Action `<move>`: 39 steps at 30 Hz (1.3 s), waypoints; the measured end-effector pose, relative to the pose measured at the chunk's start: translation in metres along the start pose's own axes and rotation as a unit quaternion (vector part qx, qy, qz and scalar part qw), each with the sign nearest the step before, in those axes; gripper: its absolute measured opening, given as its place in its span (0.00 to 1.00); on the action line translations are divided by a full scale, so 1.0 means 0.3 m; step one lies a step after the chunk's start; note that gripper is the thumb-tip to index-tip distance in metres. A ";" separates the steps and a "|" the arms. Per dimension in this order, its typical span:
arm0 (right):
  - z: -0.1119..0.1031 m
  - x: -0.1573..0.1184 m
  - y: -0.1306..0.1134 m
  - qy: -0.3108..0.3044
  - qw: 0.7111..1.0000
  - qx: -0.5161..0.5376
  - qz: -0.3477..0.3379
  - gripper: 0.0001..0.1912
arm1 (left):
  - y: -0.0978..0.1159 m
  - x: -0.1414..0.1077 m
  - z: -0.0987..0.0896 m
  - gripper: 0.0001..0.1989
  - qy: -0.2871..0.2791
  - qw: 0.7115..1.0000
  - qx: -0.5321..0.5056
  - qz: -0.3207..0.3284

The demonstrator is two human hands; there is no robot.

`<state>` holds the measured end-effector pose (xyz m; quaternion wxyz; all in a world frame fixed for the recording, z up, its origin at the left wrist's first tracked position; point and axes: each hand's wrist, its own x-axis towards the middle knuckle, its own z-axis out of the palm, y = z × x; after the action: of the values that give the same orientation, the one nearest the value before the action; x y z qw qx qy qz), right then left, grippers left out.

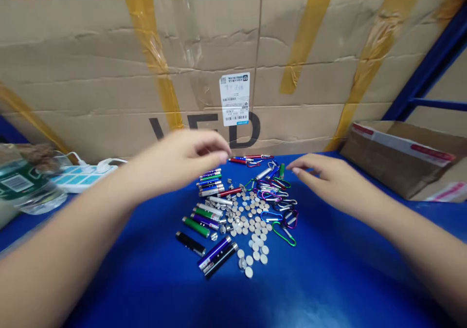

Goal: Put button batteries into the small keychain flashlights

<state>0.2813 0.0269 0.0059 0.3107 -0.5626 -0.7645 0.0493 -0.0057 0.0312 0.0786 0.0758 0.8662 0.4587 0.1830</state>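
The blue tabletop point(310, 289) bore a loose spread of round silvery discs point(245, 230), with slim metallic tubes point(196, 227) in green, purple, white, blue and black mostly to its left and small metal pieces point(214, 236) along that side. Coloured carabiner clips point(284, 238) lay to the right of the discs, and red tubes point(239, 161) beyond them. Well left of the discs sat a power strip point(82, 178) and a clear bottle point(32, 187); well right, an open cardboard box point(397, 167).
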 end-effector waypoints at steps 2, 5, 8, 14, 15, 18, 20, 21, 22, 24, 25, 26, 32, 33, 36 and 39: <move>0.051 0.020 0.045 -0.042 0.999 -0.033 -0.006 0.09 | 0.011 0.057 0.086 0.09 -0.055 0.998 0.008 0.025; 0.090 0.024 0.089 -0.066 0.995 -0.059 -0.035 0.10 | 0.022 0.165 0.221 0.09 -0.125 0.990 0.056 0.036; 0.095 0.014 0.093 -0.055 0.996 -0.049 -0.047 0.10 | 0.049 0.265 0.313 0.13 -0.142 0.982 0.122 0.024; 0.085 0.009 0.083 -0.009 0.999 -0.021 -0.028 0.09 | 0.115 0.388 0.396 0.13 -0.173 0.971 0.162 -0.010; 0.086 0.010 0.086 -0.007 0.999 -0.020 -0.024 0.09 | 0.119 0.398 0.401 0.12 -0.175 0.971 0.163 -0.011; 0.091 0.016 0.101 -0.003 1.000 -0.018 -0.014 0.10 | 0.120 0.407 0.390 0.10 -0.151 0.975 0.164 -0.011; 0.096 0.019 0.108 0.012 1.000 -0.012 -0.018 0.11 | 0.115 0.390 0.360 0.12 -0.121 0.981 0.154 0.005; 0.098 0.020 0.108 0.025 0.999 -0.006 -0.030 0.13 | 0.113 0.373 0.340 0.12 -0.106 0.983 0.146 0.018; 0.101 0.020 0.105 0.037 0.998 0.005 -0.050 0.16 | 0.112 0.350 0.317 0.12 -0.097 0.986 0.134 0.035; 0.105 0.015 0.087 0.053 0.993 0.046 -0.092 0.24 | 0.112 0.287 0.273 0.12 -0.081 0.989 0.106 0.064; 0.105 0.010 0.071 0.051 0.990 0.077 -0.105 0.26 | 0.113 0.248 0.254 0.11 -0.065 0.992 0.059 0.086; 0.105 0.004 0.051 0.040 0.987 0.114 -0.110 0.26 | 0.113 0.207 0.237 0.11 -0.049 0.994 0.020 0.099; 0.081 -0.051 -0.092 -0.054 0.968 0.222 -0.102 0.14 | 0.092 -0.023 0.201 0.13 -0.019 0.996 -0.038 0.077; 0.079 -0.059 -0.111 -0.057 0.967 0.226 -0.100 0.13 | 0.086 -0.048 0.203 0.14 -0.014 0.996 -0.018 0.081; 0.087 -0.082 -0.154 -0.076 0.954 0.282 -0.072 0.12 | 0.075 -0.098 0.216 0.13 -0.018 0.997 0.029 0.074; 0.105 -0.098 -0.178 -0.065 0.928 0.367 -0.018 0.13 | 0.084 -0.115 0.234 0.11 -0.014 0.997 0.061 0.045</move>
<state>0.2254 -0.0100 -0.0091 0.4463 -0.3906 -0.7215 0.3572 0.0232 -0.0089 0.0130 0.0209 0.8915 0.4284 0.1458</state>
